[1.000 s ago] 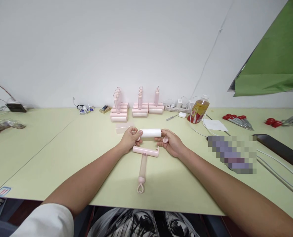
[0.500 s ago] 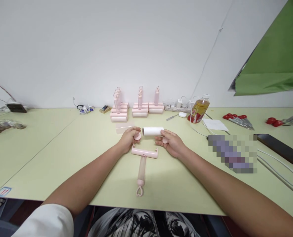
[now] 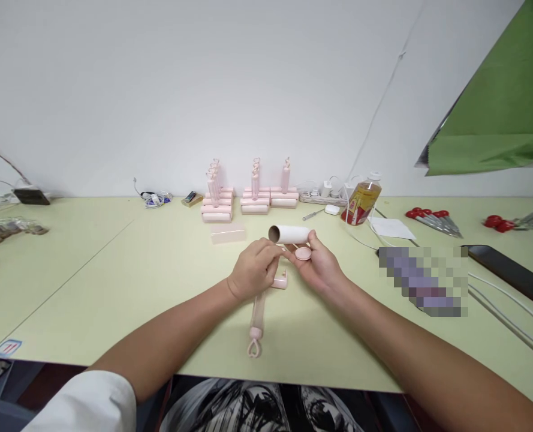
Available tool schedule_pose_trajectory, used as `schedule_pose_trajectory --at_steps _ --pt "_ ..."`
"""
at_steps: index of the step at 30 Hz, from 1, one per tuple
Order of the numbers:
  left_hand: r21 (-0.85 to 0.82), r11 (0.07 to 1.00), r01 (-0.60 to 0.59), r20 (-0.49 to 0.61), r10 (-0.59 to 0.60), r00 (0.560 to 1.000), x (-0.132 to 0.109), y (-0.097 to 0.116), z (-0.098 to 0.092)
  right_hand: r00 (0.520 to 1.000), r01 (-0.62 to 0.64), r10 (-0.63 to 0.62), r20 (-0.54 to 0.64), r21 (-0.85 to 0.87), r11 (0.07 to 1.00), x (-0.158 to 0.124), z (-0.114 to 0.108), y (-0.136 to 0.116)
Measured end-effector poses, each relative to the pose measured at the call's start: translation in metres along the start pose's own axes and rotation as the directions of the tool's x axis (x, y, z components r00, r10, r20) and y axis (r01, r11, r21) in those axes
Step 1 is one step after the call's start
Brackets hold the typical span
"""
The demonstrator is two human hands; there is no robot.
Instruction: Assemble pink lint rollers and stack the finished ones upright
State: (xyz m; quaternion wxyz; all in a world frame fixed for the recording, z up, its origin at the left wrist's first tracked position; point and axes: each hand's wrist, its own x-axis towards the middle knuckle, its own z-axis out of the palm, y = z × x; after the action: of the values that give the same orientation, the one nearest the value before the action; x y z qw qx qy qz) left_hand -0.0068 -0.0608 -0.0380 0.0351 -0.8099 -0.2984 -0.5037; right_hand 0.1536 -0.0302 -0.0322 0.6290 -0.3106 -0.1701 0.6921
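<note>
My right hand (image 3: 322,261) is closed around a white paper roll (image 3: 293,234), its open hollow end facing left. A round pink cap (image 3: 303,254) rests on the fingers of that hand, just below the roll. My left hand (image 3: 258,267) has come up against the right fingertips; its fingers are pinched together, and what they hold is hidden. Under the left hand lies a pink lint roller handle (image 3: 258,312) with a heart-shaped loop, its crossbar partly covered.
Several pink lint rollers (image 3: 216,210) stand along the wall. A clear pinkish cover (image 3: 228,233) lies before them. To the right are a bottle (image 3: 361,199), a power strip (image 3: 322,197), a screwdriver (image 3: 313,213), cables, red-handled tools (image 3: 432,219) and a dark tray (image 3: 511,273).
My left hand has moved right, to the right hand's fingers, and now covers part of the lint roller handle. The paper roll has shifted slightly right, its hollow end turned more toward me.
</note>
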Motion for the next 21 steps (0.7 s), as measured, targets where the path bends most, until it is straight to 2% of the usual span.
schedule_pose_trajectory --at_steps 2,3,5,7,9,12,15,17,21 --pt "0.016 0.996 -0.086 0.018 0.085 0.996 -0.001 0.001 0.003 1.0 0.011 -0.011 -0.003 0.0 1.0 -0.002 0.001 0.0" --pt "0.012 0.995 -0.096 0.061 0.095 0.994 -0.001 0.001 0.005 1.0 0.011 -0.011 0.007 -0.005 1.0 -0.003 0.001 0.001" --pt "-0.003 0.998 -0.06 0.193 0.06 0.979 -0.001 0.002 0.01 0.998 -0.008 0.01 0.054 -0.034 0.999 -0.006 0.001 0.004" --pt "-0.023 1.0 -0.001 0.326 0.008 0.945 0.001 0.006 0.013 0.992 -0.055 0.064 0.11 -0.086 0.995 -0.01 0.0 0.008" --pt "-0.064 0.997 0.051 0.398 -0.022 0.917 0.004 0.011 0.014 0.982 -0.108 0.127 0.138 -0.138 0.984 -0.015 0.0 0.011" --pt "-0.118 0.986 0.117 0.419 -0.058 0.906 0.009 0.015 0.013 0.965 -0.186 0.217 0.149 -0.196 0.963 -0.02 0.0 0.011" --pt "-0.101 0.979 0.177 0.441 -0.116 0.89 0.008 0.012 0.013 0.945 -0.218 0.264 0.193 -0.231 0.948 -0.022 0.002 0.011" --pt "-0.089 0.975 0.205 0.441 -0.146 0.885 0.006 0.009 0.014 0.948 -0.191 0.234 0.217 -0.205 0.96 -0.024 0.004 0.012" --pt "-0.055 0.973 0.222 0.365 -0.188 0.912 0.007 0.004 0.007 0.971 -0.085 0.108 0.215 -0.113 0.99 -0.023 0.005 0.011"
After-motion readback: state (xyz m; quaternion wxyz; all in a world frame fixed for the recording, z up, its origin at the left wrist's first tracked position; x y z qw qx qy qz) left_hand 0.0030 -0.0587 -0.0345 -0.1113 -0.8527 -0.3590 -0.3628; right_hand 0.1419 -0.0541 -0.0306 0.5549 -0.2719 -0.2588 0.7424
